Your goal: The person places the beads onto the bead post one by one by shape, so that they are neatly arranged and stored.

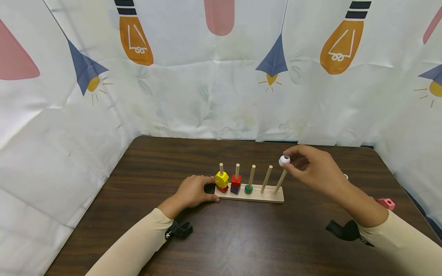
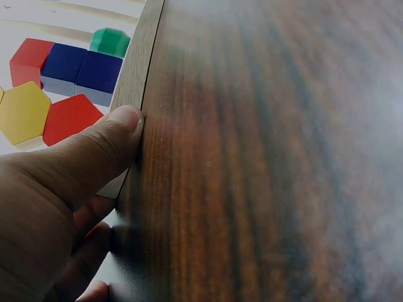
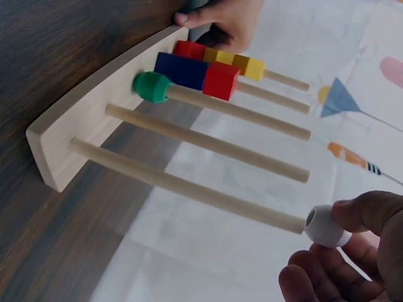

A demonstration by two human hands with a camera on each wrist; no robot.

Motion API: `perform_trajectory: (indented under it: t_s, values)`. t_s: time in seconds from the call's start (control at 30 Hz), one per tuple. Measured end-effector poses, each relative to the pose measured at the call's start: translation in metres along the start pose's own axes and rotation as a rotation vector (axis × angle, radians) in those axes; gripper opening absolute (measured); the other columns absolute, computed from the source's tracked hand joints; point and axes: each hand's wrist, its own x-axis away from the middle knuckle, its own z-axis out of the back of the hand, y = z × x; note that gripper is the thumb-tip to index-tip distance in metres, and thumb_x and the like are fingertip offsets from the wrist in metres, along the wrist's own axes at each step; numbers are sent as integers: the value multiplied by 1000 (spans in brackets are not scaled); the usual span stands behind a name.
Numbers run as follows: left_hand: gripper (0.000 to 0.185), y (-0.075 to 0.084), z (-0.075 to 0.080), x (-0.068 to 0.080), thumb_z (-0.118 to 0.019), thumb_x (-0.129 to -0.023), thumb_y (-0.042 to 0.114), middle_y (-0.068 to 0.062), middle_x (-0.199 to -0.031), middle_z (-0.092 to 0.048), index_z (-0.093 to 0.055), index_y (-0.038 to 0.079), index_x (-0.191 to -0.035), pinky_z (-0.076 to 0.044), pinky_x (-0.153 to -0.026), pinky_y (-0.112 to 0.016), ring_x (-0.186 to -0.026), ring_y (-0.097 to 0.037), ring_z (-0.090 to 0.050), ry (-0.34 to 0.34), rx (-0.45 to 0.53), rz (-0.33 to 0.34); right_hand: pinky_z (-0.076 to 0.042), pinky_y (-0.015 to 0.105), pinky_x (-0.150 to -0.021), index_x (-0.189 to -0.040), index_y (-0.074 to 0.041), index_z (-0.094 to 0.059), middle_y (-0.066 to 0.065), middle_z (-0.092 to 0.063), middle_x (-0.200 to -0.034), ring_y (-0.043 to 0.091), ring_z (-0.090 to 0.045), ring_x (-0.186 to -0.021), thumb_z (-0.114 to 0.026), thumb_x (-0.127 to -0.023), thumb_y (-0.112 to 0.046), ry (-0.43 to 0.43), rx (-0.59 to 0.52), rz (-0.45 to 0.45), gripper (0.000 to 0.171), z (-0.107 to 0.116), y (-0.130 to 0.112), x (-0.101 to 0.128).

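A wooden peg board (image 1: pixel 257 196) with several upright pegs stands on the table. My left hand (image 1: pixel 194 191) grips its left end, with the thumb (image 2: pixel 116 135) along the front edge. Between the thumb and fingers of my right hand (image 1: pixel 312 166) is a white bead (image 3: pixel 326 226), held at the tip of the rightmost peg (image 3: pixel 189 187); whether it touches the tip I cannot tell. Yellow blocks (image 1: pixel 221 179) sit above a red one on the leftmost peg. The second peg carries a red block (image 1: pixel 236 180) over dark blue ones (image 2: pixel 80 68). A green bead (image 3: pixel 152 87) is low on the middle peg.
A pinkish-red block (image 1: pixel 386 203) with a hole lies on the table (image 1: pixel 241 237) at the right, partly behind my right forearm. A small white piece (image 1: pixel 346 176) peeks out beyond the right wrist. A printed white curtain (image 1: pixel 221 96) hangs behind the table.
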Motion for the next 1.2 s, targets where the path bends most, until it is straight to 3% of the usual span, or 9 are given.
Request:
perform_trajectory:
  t_s: [0.2, 0.5, 0.97, 1.2]
  values:
    - [59, 0, 0, 0, -90, -75, 48, -4, -120, -73, -75, 18, -124, -53, -88, -50, -106, -28, -69, 0, 4, -4, -56, 30, -67, -108, -14, -71, -6, -73, -96, 10, -71, -80, -82, -88, -10, -17, 0, -11, 23, -3, -4, -3]
    - [59, -1, 0, 0, -90, -76, 48, -3, -121, -73, -75, 18, -124, -53, -88, -50, -106, -28, -69, 1, -6, -11, -57, 39, -71, -110, -13, -71, -5, -72, -98, 12, -71, -83, -81, -89, -10, -50, -33, -14, 23, -10, -10, -7]
    - [61, -1, -1, 0, -89, -76, 49, -4, -121, -73, -74, 17, -125, -52, -89, -51, -107, -28, -68, -3, 2, -4, -58, 38, -72, -110, -9, -70, -3, -70, -98, 12, -68, -84, -82, -87, -6, -48, -50, 28, 26, -24, -16, -14]
    - [61, -2, -1, 0, -89, -76, 50, -3, -121, -73, -74, 18, -125, -52, -90, -51, -108, -28, -68, -6, 2, 0, -57, 39, -74, -112, -10, -70, -3, -71, -99, 13, -69, -86, -82, -88, -9, -65, -75, 4, 27, -31, -21, -17]
